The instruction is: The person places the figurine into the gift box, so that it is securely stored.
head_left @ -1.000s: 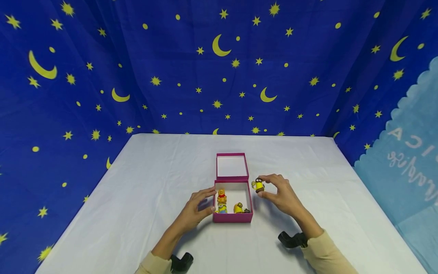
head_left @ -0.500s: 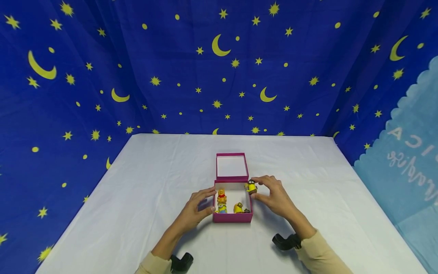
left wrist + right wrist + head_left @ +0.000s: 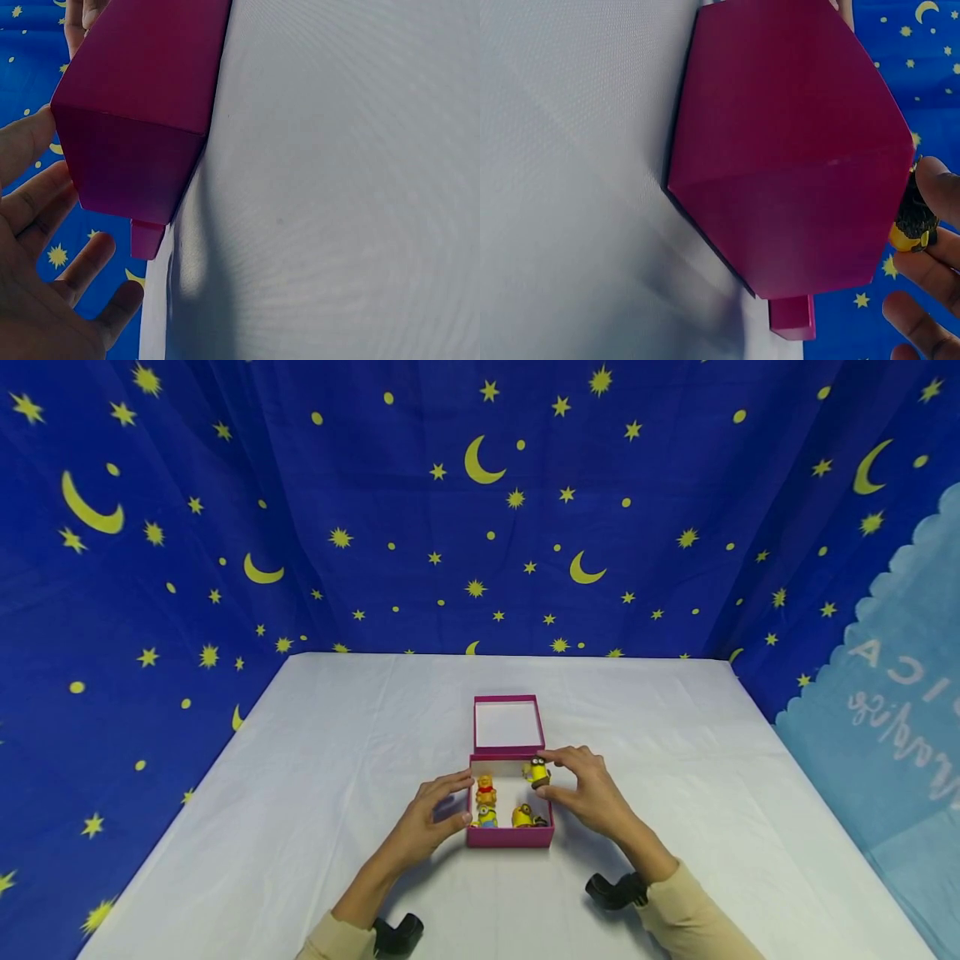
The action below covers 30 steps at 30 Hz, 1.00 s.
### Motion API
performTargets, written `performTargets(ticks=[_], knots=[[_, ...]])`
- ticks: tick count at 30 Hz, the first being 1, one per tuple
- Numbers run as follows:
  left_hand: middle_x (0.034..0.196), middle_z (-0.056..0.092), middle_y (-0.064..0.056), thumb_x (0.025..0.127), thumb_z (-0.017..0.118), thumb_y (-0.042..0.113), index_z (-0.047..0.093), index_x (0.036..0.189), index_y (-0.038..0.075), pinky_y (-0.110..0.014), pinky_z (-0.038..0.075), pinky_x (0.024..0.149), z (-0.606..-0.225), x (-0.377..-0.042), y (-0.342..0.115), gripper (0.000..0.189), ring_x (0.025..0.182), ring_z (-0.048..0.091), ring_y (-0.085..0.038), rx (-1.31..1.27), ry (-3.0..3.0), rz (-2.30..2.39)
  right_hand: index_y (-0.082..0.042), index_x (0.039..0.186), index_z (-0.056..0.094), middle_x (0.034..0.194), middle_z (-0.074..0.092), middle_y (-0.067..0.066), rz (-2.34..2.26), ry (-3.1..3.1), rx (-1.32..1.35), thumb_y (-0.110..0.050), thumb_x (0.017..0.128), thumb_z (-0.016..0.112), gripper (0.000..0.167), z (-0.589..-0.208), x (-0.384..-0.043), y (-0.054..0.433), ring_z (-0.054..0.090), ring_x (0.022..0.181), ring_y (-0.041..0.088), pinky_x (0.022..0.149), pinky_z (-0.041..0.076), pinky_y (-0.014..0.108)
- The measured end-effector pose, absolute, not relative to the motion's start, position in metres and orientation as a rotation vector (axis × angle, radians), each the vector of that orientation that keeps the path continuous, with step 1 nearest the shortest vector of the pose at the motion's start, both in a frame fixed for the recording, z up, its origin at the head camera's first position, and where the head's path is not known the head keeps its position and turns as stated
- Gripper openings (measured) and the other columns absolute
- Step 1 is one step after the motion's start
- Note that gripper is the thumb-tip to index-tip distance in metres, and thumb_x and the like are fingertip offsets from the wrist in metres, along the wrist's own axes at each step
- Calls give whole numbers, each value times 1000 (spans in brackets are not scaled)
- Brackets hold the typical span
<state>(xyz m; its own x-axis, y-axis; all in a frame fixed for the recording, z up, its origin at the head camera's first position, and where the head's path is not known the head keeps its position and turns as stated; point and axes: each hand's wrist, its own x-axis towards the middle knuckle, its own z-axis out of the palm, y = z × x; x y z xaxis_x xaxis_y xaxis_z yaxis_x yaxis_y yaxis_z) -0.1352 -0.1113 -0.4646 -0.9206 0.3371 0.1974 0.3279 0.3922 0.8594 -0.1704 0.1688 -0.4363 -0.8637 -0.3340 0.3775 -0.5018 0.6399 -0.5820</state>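
A magenta box with a white inside stands on the table. My right hand pinches a yellow Minion figurine between thumb and fingers, over the box's back right part. In the right wrist view the Minion figurine shows dark and yellow at the box's rim. My left hand rests its fingertips and thumb against the box's left wall, fingers extended. Inside the box, a Winnie the Pooh figurine and a Minion figurine lie at the left. Another yellow figurine lies at the front right.
Behind the box, touching its back edge, lies the magenta lid, white inside facing up. A white cloth covers the table. A blue curtain with moons and stars hangs behind.
My right hand has moved left with the Minion figurine, from beside the box to over its inside. The left hand and the box have stayed in place.
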Motion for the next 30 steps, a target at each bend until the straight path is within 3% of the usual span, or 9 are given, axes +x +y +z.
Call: performTargets(ticks=[11,30], knots=[[146,45,2,85,68,22,54,133,13,-47,36,104,-464,-134,-111,50,125,39,-20,638,2616,1626,-14,123,63,111,69,2,1005,-2658,666,-29,75,79,54,-439,-172,159,52,97,20,81,30,33],[147,44,5,86,68,23,54,133,13,-51,33,106,-463,-134,-111,50,127,37,-20,601,2597,1607,-14,117,66,100,71,2,850,-2636,664,-27,70,82,51,-444,-175,146,45,87,14,77,27,33]])
